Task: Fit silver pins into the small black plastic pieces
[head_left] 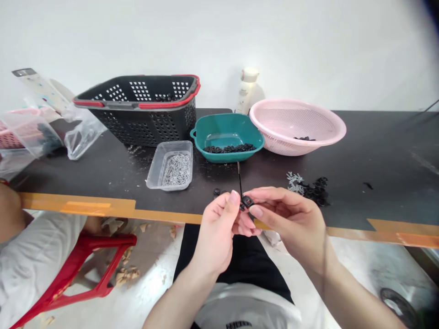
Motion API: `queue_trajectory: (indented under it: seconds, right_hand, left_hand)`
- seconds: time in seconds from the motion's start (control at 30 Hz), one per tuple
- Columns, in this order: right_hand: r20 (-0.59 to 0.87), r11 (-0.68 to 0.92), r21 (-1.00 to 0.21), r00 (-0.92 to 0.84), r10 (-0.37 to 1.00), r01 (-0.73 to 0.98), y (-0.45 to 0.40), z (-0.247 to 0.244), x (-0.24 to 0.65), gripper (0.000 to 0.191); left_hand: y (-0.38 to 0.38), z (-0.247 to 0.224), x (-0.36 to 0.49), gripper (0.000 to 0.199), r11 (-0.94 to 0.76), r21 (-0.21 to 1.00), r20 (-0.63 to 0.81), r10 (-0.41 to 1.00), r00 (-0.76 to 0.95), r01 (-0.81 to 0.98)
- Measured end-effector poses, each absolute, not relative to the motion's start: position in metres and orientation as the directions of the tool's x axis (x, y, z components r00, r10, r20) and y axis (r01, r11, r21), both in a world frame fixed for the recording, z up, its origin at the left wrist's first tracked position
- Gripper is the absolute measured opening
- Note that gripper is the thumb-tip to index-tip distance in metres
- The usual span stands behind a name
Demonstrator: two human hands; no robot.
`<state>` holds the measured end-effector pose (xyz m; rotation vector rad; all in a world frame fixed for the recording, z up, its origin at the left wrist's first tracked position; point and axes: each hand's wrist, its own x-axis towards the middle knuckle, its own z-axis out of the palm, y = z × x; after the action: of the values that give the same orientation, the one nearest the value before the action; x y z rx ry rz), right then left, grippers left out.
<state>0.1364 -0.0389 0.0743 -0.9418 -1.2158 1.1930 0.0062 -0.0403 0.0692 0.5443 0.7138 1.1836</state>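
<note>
Just past the table's front edge, my left hand (219, 228) and my right hand (291, 219) meet at a small black part (247, 201). My right thumb and fingers pinch this part from the right. The left fingers are closed at its left side, on another small black piece (242, 207). A thin dark rod (239, 178) stands up from between the hands. Two small black round pieces lie on the table behind my left hand, one of them (216, 192) fully visible. Behind my right hand are silver pins (295, 180) and a pile of black parts (317, 192).
A clear tub (152, 171) of silver pins, a teal basin (228, 157) with black parts, a pink colander (274, 141), a black basket (151, 123) and a white bottle (244, 93) stand on the table (384, 160). A person sits left by a red stool (109, 269).
</note>
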Motion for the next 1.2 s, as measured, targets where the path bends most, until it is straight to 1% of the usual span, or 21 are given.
queue_trajectory:
  seconds: [0.23, 0.4, 0.7, 0.77, 0.87, 1.0, 1.1, 1.2]
  right_hand:
    - [0.184, 0.174, -0.968, -0.04, 0.982, -0.18, -0.038, 0.075, 0.136, 0.02]
    - [0.189, 0.181, -0.97, -0.039, 0.981, -0.161, -0.038, 0.072, 0.137, 0.021]
    - [0.157, 0.147, -0.975, -0.048, 0.986, -0.164, -0.039, 0.074, 0.135, 0.018]
    - [0.139, 0.127, -0.976, -0.056, 0.989, -0.177, -0.04, 0.073, 0.135, 0.017]
    - [0.124, 0.104, -0.971, -0.083, 0.989, -0.213, -0.042, 0.072, 0.133, 0.018]
    - [0.169, 0.143, -0.963, -0.099, 0.981, -0.229, -0.045, 0.07, 0.129, 0.03]
    - [0.179, 0.166, -0.972, -0.07, 0.981, -0.169, -0.045, 0.07, 0.126, 0.032]
    - [0.201, 0.188, -0.973, -0.09, 0.975, -0.136, -0.044, 0.071, 0.127, 0.028]
  left_hand:
    - [-0.041, 0.067, 0.007, 0.044, 0.291, 0.726, -0.215, 0.957, 0.196, -0.623]
    - [-0.04, 0.066, 0.006, 0.044, 0.288, 0.731, -0.213, 0.958, 0.194, -0.619]
    - [-0.04, 0.061, 0.005, 0.045, 0.271, 0.747, -0.189, 0.962, 0.198, -0.607]
    - [-0.04, 0.059, 0.006, 0.047, 0.236, 0.772, -0.16, 0.971, 0.178, -0.591]
    - [-0.04, 0.056, 0.008, 0.049, 0.121, 0.815, -0.068, 0.991, 0.114, -0.566]
    - [-0.042, 0.052, 0.012, 0.052, 0.008, 0.828, 0.009, 1.0, 0.028, -0.56]
    - [-0.044, 0.05, 0.014, 0.054, -0.019, 0.844, 0.027, 1.0, 0.007, -0.536]
    - [-0.045, 0.047, 0.012, 0.055, 0.014, 0.864, 0.018, 0.998, 0.06, -0.504]
